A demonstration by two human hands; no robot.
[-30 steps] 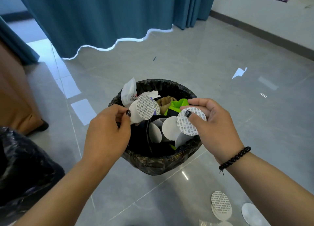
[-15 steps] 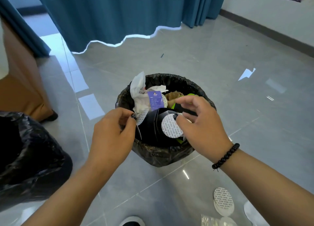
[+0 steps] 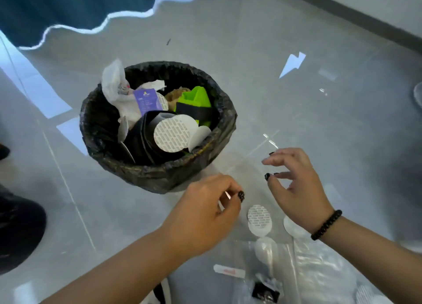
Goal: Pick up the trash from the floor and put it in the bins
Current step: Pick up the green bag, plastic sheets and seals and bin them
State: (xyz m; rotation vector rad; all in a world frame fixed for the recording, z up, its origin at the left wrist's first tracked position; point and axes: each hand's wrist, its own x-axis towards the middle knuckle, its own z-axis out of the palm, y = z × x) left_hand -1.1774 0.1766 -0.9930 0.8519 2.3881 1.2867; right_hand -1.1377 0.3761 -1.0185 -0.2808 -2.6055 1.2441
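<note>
Head view: both hands (image 3: 296,189) empty, fingers loose; bin (image 3: 118,166) beyond; discs (image 3: 259,219) below.

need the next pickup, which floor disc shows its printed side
The printed disc between the two hands; the plain discs beside it show only blank white.
</note>
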